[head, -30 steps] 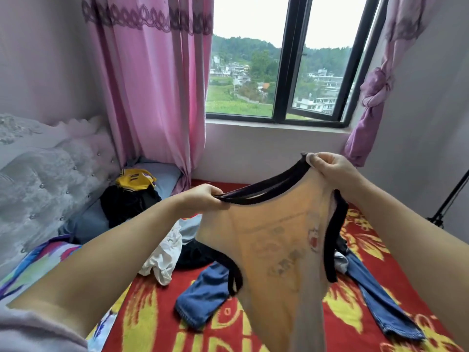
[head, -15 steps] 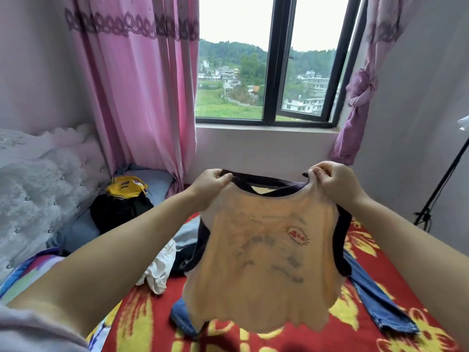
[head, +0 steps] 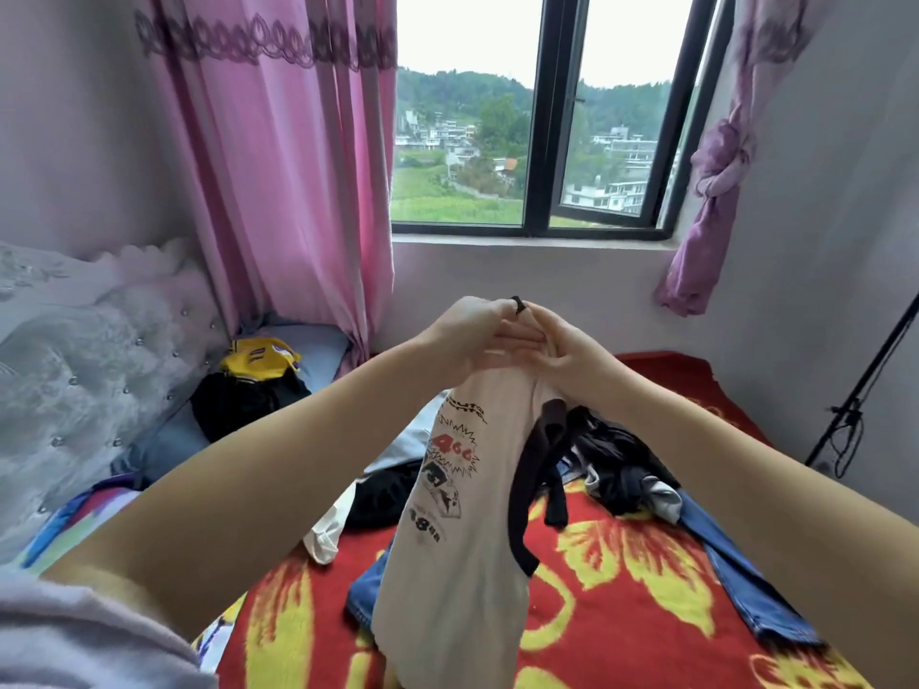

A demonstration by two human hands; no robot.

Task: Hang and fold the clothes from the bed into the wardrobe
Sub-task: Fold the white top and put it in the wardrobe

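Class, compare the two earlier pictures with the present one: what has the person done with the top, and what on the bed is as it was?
The left hand and right hand, earlier apart holding the cream top spread open, have come together, folding it in half lengthwise; both still grip its shoulders. The jeans, yellow garment and red blanket lie unchanged.

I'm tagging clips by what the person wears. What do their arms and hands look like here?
Both forearms are bare, as are the left hand and right hand: no gloves, rings, watch or bracelets show. The only clothing in view is a pale lilac, soft-looking sleeve at the left upper arm, bottom left corner. The right upper arm is out of frame.
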